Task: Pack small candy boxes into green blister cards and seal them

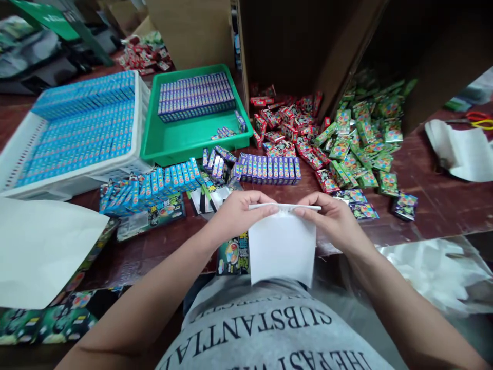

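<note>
1. Nearest me, at the desk (442, 205) edge, my left hand (236, 213) and right hand (333, 218) pinch the top of a bag (282, 252), one at each corner.
2. Far left on the desk sits a basket (15, 154), with boxes (84, 123) stacked in it.
3. Just right of the basket is a tray (185, 141); more boxes line its far wall.
4. In front of both, further boxes stand in rows on the desk, between the tray and my hands.
5. Right of the tray lies a heap of packets (292, 133), with a carton (308, 41) standing behind it.
6. A sheet (38, 252) lies near left, and scissors (477, 119) lie far right.
</note>
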A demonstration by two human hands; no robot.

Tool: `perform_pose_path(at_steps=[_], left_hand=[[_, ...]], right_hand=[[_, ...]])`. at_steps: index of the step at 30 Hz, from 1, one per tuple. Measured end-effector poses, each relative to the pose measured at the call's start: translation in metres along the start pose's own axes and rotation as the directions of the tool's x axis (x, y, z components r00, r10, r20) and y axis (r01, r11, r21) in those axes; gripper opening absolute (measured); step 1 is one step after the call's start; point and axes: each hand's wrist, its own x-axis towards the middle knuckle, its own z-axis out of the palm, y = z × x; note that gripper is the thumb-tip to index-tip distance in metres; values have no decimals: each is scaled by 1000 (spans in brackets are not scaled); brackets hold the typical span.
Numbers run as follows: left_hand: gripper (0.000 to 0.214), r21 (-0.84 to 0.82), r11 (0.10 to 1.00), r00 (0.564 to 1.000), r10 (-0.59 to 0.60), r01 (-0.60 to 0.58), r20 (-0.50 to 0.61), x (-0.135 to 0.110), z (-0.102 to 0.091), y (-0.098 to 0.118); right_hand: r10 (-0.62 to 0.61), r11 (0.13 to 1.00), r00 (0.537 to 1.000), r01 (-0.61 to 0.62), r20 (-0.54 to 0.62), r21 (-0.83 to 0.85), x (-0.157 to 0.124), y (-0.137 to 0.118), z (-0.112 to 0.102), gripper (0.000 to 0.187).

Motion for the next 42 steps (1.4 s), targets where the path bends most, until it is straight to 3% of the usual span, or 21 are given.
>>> perform_pose_path(at_steps=[4, 6, 9, 11, 16, 22, 29, 35, 38, 42], left_hand=[[26, -152, 987, 997, 46, -55, -58, 7, 12, -18], [26, -95, 992, 992, 70, -80, -101, 11, 17, -24], [42, 25, 997, 987, 69, -66, -144, 15, 19, -31], [45, 33, 999, 989, 46, -42, -137, 18, 17, -34], [30, -61, 996, 994, 51, -57, -101, 27, 13, -38], [22, -72, 994, 996, 81, -85, -45, 34, 26, -29], [18, -54, 997, 997, 60, -63, -52, 41, 39, -13], [44, -22, 999, 994, -47, 45, -101, 51, 29, -27], [35, -88, 995, 988, -67, 55, -142, 55, 19, -37], [24, -127, 992, 990, 9, -27, -139, 57, 17, -45]], right_hand=[[74, 996, 994, -69, -79, 61, -3, 15, -2, 28], [90, 995, 991, -85, -100, 55, -4, 19, -3, 30], [65, 997, 987, -69, -147, -24, -4, 24, -7, 40], [63, 996, 989, -70, -135, -51, -1, 27, -13, 42], [121, 993, 992, -121, -36, 10, 6, 30, -31, 30], [107, 989, 994, -109, 28, 101, 10, 24, -24, 30], [-45, 999, 995, 43, -91, -14, 13, 27, -7, 20], [122, 991, 984, -127, -128, -29, 12, 28, -17, 37], [153, 988, 974, -152, -166, 18, 13, 33, -30, 31], [117, 993, 981, -115, -158, 24, 16, 38, -40, 28]])
